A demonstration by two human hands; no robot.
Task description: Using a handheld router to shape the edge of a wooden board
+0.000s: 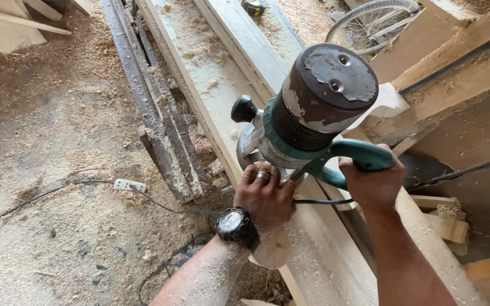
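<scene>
Roughly: long pale plank (222,85) spanning the frame from top centre down to lower right, dusted with sawdust, long axis running away from the camera and slightly leftward. Alongside it on the left, rusty metal rails (160,119) on the same diagonal, over a sawdust-covered floor (46,170).

Sitting on the plank near mid-frame: plunge router (307,113), teal body, worn brown motor cap facing up toward the camera, motor axis tilted up and right. Black knob (244,109) sticking out on the left side, untouched. Teal handle (358,156) extending right.

Right hand (372,184) wrapped fully closed around the teal handle, grip tight, fingers curled over the top. Left hand (265,195) pressed against the router's near left base, fingers curled on it, rings on two fingers; closed hold, though exact contact under the body hidden. Router directly ahead of and between both hands.

Black wristwatch (235,225) on the left wrist. Black cable (321,201) running between the two hands. White power strip (130,185) on the floor left, wire trailing off. Bicycle wheel (370,20) at top right; tape measure (253,7) on the plank at top edge.
</scene>
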